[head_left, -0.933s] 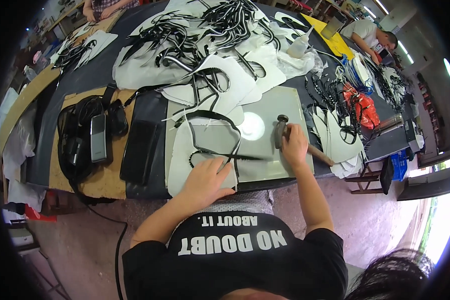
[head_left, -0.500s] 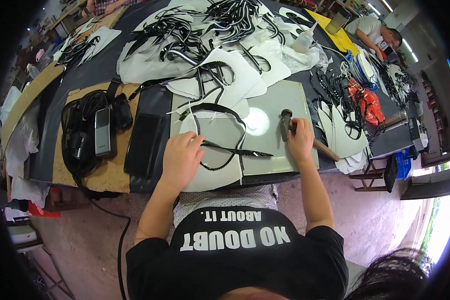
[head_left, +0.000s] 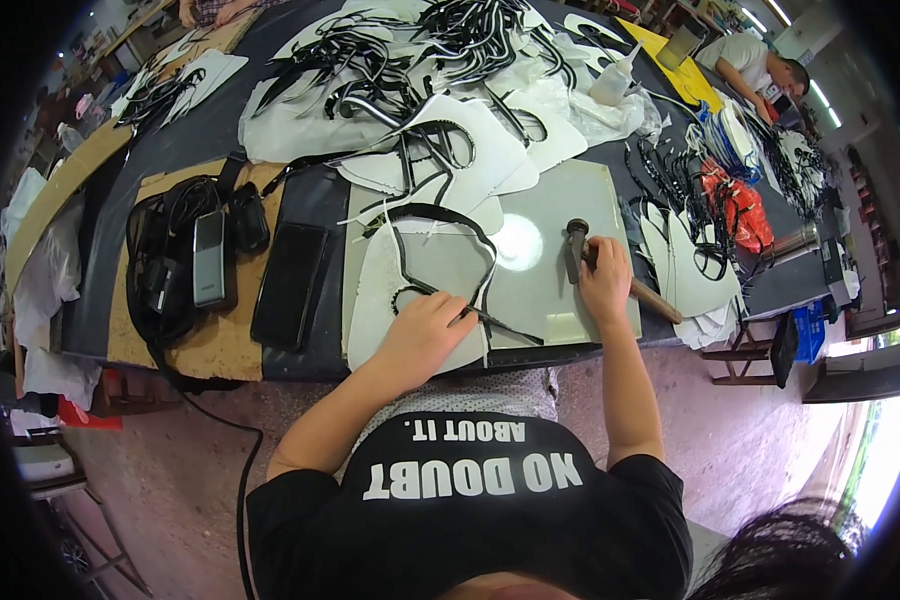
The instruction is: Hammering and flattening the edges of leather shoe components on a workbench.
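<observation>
A white template sheet (head_left: 378,262) with a looped black strap (head_left: 440,212) on it lies at the front of a pale grey board (head_left: 560,325). My left hand (head_left: 425,338) rests over the sheet's lower part, its fingers closed on the strap near where the lengths cross; its fingertips partly hide the strap. A loose strap end sticks out to the right of these fingers. My right hand (head_left: 606,284) is wrapped round the wooden handle of a hammer (head_left: 646,296), close to its dark metal head, which lies on the board's right side.
More white sheets with straps (head_left: 495,150) and a heap of black straps (head_left: 470,40) lie beyond. Left are a black phone (head_left: 290,285) and a silver device (head_left: 209,258) on cardboard. Right are a red bag (head_left: 735,210) and cut sheets (head_left: 680,265). A co-worker (head_left: 745,65) sits far right.
My left hand has moved right and toward me over the sheet, onto the crossing straps. The loose strap end has swung toward me. My right hand stays on the hammer.
</observation>
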